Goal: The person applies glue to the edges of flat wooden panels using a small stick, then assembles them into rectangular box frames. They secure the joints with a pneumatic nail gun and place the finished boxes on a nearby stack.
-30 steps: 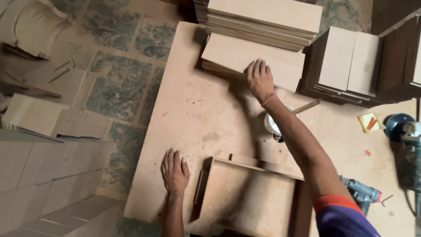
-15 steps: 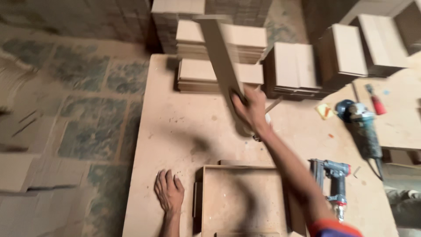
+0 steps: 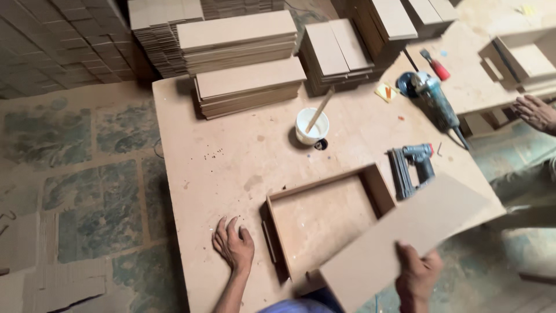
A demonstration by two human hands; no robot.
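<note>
Head view, looking down on a fibreboard workbench (image 3: 231, 156). Left hand (image 3: 234, 246) flat on the bench, fingers spread wide, palm down, holding nothing; set just beside the left wall of the shallow open tray (image 3: 324, 217), apart from it, probably to steady the body while leaning in. Right hand (image 3: 418, 278) closed around the near edge of a long flat board (image 3: 405, 235), thumb on top, fingers hidden underneath. Board tilted, lifted clear of the bench, its far end out past the tray's right corner and over the bench edge; its near end overlapping the tray's near right corner. Gripped at one end, so the free length can swing across the tray.

Tray lying bottom down, three walls visible, the near side hidden behind the board. Nail gun (image 3: 412, 165) lying on its side just beside the tray's right wall, within reach of the right hand. White glue pot (image 3: 311, 126) with a stick standing in it, beyond the tray, mid-bench. Stacks of cut boards (image 3: 246, 58) along the far edge, near at hand as supply. Angle grinder (image 3: 433, 95) further right, well apart from the tray.

Another person's hand (image 3: 536, 112) at the far right edge of frame, resting by a second bench; not part of this work.
</note>
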